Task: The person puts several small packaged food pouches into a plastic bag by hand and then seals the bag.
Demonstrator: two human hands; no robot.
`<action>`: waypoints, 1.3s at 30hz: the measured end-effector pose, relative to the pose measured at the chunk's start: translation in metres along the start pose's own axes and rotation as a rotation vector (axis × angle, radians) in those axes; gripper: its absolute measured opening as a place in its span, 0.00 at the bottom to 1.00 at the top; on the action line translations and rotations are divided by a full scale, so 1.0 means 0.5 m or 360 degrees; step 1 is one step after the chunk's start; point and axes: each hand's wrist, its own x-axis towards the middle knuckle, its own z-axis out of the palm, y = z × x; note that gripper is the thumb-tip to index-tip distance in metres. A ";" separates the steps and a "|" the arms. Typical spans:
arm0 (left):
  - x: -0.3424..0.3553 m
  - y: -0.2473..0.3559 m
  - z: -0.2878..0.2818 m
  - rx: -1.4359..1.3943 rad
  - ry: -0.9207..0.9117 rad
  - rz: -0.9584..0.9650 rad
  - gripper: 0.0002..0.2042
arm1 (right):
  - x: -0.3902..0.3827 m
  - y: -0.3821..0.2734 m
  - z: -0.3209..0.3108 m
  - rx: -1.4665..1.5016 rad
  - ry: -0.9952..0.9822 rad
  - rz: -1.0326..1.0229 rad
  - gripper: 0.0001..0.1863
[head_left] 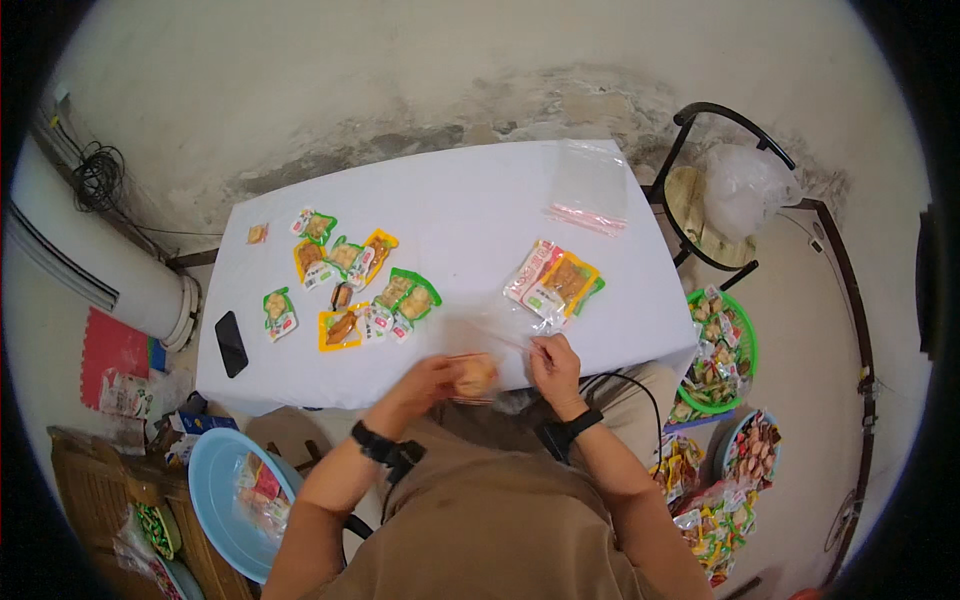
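Note:
Near the table's front edge, my left hand is closed around a small tan snack packet, blurred by motion. To its right, my right hand pinches the edge of a clear plastic bag. Just beyond that hand lie several flat snack packets, among them a yellow-edged packet and a red and white one; whether all of them are inside the clear bag I cannot tell. Left of the middle, green-edged packets, a yellow packet and several others are spread on the white table.
A stack of clear zip bags lies at the far right corner, a black phone at the left edge. Beside the table stand a chair, a green basket of packets and a blue basin. A black cable hangs near my right forearm.

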 end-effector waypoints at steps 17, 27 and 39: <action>0.181 -0.048 0.047 0.0677 0.0387 0.0204 0.15 | -0.005 -0.021 -0.047 -0.0032 0.0246 -0.0187 0.09; 0.140 -0.004 0.115 0.1079 0.0221 0.0115 0.14 | 0.017 -0.025 -0.074 -0.0180 0.0196 -0.0169 0.09; 0.225 -0.098 0.120 -0.0379 0.0524 0.0429 0.18 | -0.018 -0.042 -0.074 -0.0291 0.0052 -0.0388 0.12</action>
